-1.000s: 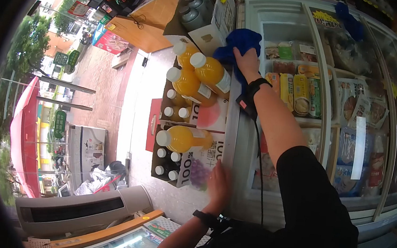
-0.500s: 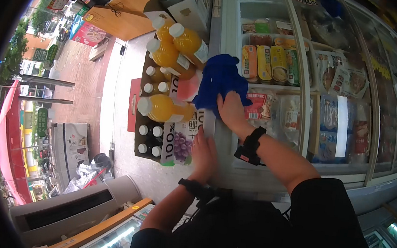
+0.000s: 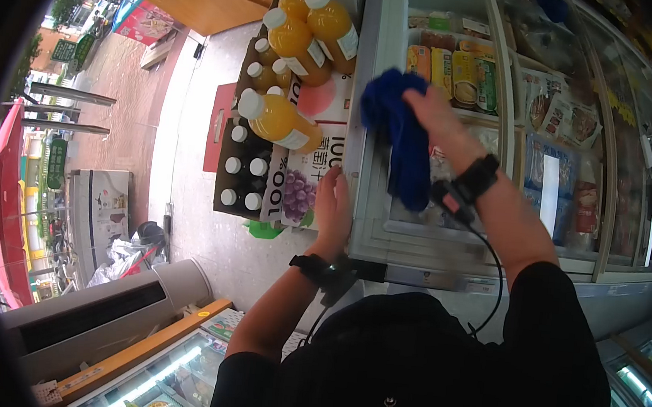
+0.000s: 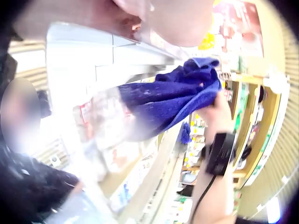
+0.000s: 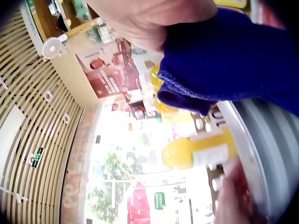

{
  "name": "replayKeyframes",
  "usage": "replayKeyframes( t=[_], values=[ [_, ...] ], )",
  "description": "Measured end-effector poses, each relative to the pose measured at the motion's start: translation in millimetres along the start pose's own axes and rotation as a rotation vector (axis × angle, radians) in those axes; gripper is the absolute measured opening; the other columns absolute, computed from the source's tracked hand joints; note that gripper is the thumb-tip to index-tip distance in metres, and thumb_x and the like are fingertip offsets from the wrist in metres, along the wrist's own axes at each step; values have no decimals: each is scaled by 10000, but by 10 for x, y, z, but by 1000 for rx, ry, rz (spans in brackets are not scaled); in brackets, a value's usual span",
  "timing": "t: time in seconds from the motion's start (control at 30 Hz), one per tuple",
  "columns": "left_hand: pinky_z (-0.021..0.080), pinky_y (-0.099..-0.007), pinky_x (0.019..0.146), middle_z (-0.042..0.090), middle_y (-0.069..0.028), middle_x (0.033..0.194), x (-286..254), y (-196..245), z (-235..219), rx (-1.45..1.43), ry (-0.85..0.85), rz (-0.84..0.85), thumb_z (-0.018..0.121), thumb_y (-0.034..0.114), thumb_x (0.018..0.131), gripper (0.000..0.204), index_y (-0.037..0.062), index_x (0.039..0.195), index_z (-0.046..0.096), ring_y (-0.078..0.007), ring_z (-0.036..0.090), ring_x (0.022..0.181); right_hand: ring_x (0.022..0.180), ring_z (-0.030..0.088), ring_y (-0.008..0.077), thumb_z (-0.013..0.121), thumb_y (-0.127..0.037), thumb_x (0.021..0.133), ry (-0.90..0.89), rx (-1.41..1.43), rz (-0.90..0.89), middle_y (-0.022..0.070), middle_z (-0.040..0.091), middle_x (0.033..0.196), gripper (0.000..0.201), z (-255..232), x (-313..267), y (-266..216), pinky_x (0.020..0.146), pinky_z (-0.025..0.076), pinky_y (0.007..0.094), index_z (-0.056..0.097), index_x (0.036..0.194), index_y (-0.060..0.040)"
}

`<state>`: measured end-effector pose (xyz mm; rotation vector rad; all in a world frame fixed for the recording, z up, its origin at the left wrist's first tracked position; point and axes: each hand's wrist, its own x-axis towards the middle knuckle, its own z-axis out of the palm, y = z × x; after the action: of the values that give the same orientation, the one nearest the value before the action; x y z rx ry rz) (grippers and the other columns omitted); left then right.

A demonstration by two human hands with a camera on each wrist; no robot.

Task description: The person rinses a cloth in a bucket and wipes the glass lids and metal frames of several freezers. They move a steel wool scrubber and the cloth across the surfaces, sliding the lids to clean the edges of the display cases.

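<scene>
- While the right hand (image 3: 443, 126) gripped the blue cloth (image 3: 406, 145), the left hand (image 3: 331, 213) lay straight-fingered!
- One wide swing toward nine o'clock risked toppling the juice bottle (image 3: 275, 120)!

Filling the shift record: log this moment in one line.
Right hand: grips blue cloth over freezer | left hand: fingers extended, at grape box | orange bottles: white caps on

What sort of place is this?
Most likely a small grocery or convenience shop: packaged foods lie in what looks like a glass-topped display freezer, and big bottles of orange drink sit on printed boxes of smaller bottles beside it.
</scene>
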<state>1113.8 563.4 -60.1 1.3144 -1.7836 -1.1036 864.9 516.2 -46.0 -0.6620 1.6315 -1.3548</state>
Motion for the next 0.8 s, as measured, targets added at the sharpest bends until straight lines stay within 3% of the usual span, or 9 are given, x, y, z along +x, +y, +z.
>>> replayKeyframes(
  t=[0.1, 0.17, 0.23, 0.27, 0.3, 0.37, 0.57, 0.7, 0.8],
  values=[
    [377, -392, 878, 521, -198, 1098, 29, 16, 46, 190, 3, 74, 400, 215, 902, 366, -33, 1164, 462, -340, 496, 1008, 895, 587, 359, 592, -250, 737, 179, -139, -245, 248, 600, 965, 429, 67, 672, -451, 741, 466, 377, 572, 983, 101],
    [381, -404, 862, 518, -209, 1088, 54, 46, 30, 281, -1, 98, 402, 209, 897, 364, -32, 1162, 463, -360, 494, 990, 921, 568, 401, 540, -253, 771, 192, -534, -250, 265, 588, 986, 392, 178, 1097, -399, 775, 456, 421, 592, 932, 100],
    [386, -404, 848, 517, -211, 1069, 50, 55, 24, 274, -2, 141, 393, 215, 902, 369, -39, 1163, 457, -364, 496, 973, 822, 592, 372, 561, -226, 766, -197, -1498, -645, 228, 587, 998, 352, 93, 1539, 105, 732, 471, 424, 550, 960, 67],
    [386, -404, 848, 517, -211, 1069, 68, 49, 29, 272, -21, 121, 393, 215, 902, 369, -39, 1163, 457, -364, 496, 973, 810, 574, 416, 531, -223, 770, 205, -1241, -544, 244, 584, 940, 323, 191, 1713, 622, 742, 463, 468, 541, 922, 62],
    [387, -401, 850, 516, -210, 1069, 71, 39, 30, 243, -7, 141, 386, 219, 905, 371, -43, 1157, 460, -362, 496, 975, 787, 568, 426, 508, -208, 769, 293, -961, -338, 237, 580, 884, 307, 297, 1195, 444, 729, 467, 468, 537, 932, 50],
    [388, -398, 852, 516, -210, 1069, 39, 29, 32, 209, -2, 131, 380, 224, 908, 373, -46, 1151, 463, -359, 495, 976, 923, 535, 417, 480, -200, 796, 99, -961, -267, 305, 475, 1073, 316, 290, 566, 375, 765, 463, 462, 516, 998, 41],
    [372, -361, 893, 514, -194, 1090, 68, -37, 41, -35, 2, 16, 360, 251, 924, 382, -50, 1123, 487, -326, 487, 1015, 847, 541, 335, 575, -127, 710, -91, -961, -403, 157, 485, 934, 222, 375, -1211, 655, 686, 482, 411, 523, 895, -15],
    [369, -352, 885, 536, -190, 1044, 86, -68, 31, -109, 15, 45, 360, 258, 928, 369, -37, 1098, 505, -309, 494, 997, 855, 540, 309, 575, -119, 690, -274, -975, -331, 129, 495, 926, 214, 324, -1730, 737, 683, 486, 397, 554, 886, -35],
    [370, -347, 875, 545, -193, 1023, 72, 21, 1, -146, -17, 7, 365, 266, 928, 367, -32, 1082, 514, -306, 499, 988, 853, 559, 307, 556, -99, 655, -549, -969, -338, 131, 543, 879, 223, 262, -1785, 760, 684, 483, 394, 617, 865, -53]
  ],
)
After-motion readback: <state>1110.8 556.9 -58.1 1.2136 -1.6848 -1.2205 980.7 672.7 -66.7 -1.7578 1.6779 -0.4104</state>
